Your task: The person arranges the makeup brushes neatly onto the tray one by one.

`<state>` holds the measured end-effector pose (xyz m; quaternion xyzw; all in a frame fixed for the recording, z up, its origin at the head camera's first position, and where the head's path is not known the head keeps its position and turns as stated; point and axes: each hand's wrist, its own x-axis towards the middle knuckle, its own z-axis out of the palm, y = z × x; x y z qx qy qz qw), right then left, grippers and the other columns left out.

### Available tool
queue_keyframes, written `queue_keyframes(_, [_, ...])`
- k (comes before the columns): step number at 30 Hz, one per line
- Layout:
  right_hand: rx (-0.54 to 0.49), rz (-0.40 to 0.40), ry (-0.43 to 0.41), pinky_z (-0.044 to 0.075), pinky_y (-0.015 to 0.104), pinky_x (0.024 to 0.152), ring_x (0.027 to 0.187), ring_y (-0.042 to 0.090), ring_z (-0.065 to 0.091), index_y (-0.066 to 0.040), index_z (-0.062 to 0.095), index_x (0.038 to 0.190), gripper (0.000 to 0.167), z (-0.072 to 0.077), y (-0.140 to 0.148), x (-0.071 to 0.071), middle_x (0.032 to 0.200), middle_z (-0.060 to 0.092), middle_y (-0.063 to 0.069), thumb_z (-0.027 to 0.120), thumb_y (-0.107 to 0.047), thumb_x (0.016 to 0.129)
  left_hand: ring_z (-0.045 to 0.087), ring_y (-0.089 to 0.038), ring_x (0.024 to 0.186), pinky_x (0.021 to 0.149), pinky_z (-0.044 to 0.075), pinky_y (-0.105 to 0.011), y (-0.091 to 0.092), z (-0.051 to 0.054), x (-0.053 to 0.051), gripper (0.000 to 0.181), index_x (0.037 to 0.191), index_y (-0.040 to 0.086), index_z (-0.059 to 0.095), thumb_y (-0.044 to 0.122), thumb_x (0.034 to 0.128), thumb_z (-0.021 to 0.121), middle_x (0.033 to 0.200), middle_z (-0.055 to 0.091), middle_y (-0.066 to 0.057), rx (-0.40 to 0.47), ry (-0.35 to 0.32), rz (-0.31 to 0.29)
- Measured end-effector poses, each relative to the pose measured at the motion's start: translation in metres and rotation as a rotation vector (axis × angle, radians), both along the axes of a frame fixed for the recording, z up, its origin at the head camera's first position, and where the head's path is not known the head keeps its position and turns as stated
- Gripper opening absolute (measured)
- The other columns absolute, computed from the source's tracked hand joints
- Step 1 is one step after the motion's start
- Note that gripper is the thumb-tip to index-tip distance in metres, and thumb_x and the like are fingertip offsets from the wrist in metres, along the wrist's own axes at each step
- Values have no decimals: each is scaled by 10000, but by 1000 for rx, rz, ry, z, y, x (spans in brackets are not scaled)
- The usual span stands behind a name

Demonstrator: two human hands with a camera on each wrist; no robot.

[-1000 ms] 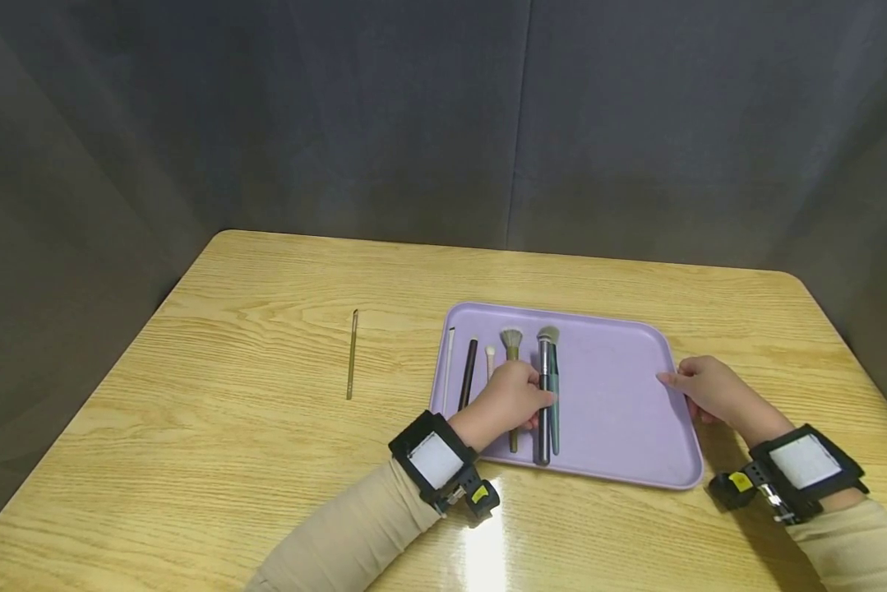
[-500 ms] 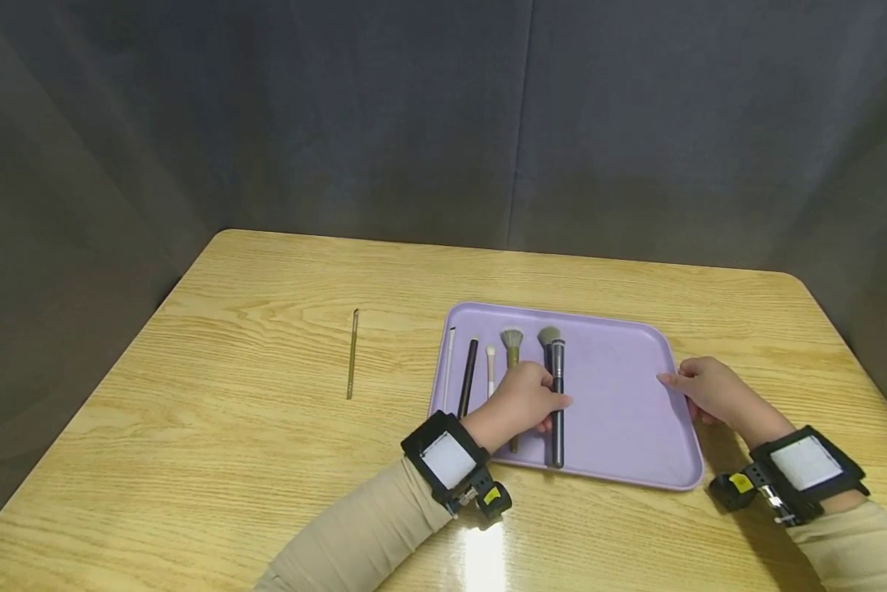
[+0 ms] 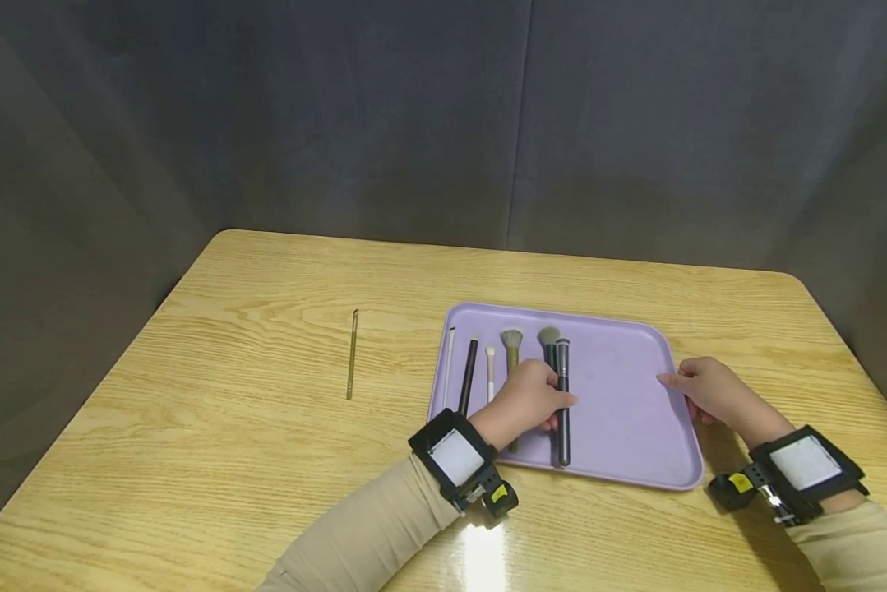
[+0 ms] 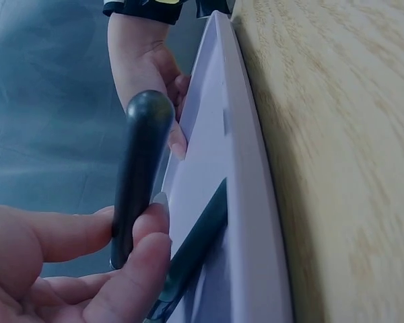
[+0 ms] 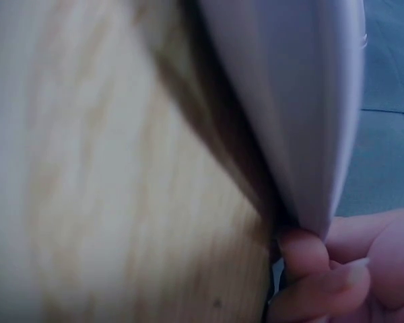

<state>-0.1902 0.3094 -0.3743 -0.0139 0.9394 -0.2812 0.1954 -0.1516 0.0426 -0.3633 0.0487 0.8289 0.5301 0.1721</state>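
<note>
With thumb and fingertips my left hand (image 3: 526, 400) pinches a makeup brush (image 3: 565, 436) with a dark handle and silver collar, above the lilac tray (image 3: 621, 403). In the left wrist view the dark handle (image 4: 140, 161) stands between thumb and fingers, over a green brush handle (image 4: 198, 242) in the tray. That green brush (image 3: 549, 337), with a wide soft head, lies just left of the held one and is partly covered. My right hand (image 3: 713, 390) grips the tray's right rim, thumb on top; the right wrist view shows fingers at the rim (image 5: 323, 134).
Left of my hand in the tray lie an olive brush (image 3: 512, 341), a small pink-and-white brush (image 3: 491, 362), a black brush (image 3: 468, 374) and a thin white brush (image 3: 449, 362). A thin olive brush (image 3: 352, 358) lies on the wooden table (image 3: 228, 427).
My left hand has moved a little to the right with the dark brush, which passed from left of the green brush's handle to its right. The right hand and tray have stayed put.
</note>
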Motion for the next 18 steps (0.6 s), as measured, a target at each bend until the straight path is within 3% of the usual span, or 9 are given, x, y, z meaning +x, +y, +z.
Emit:
queue_keyframes(6, [4, 6, 4, 370, 276, 463, 468, 137, 401, -48, 450, 730, 338, 1, 0, 0, 575, 469, 26, 504, -216, 1019, 459, -80, 328, 391, 478, -228, 6, -2, -4, 232, 691, -3, 578, 43, 870, 719, 449, 532, -56, -41, 0, -19])
queue_keyframes(18, [-7, 7, 1, 369, 275, 462, 466, 133, 402, -54, 450, 721, 333, 1, -2, 1, 562, 464, 20, 504, -200, 1015, 448, -81, 311, 398, 488, -232, 18, 2, -9, 320, 638, 31, 510, 68, 862, 735, 413, 506, -51, -78, -35, 16])
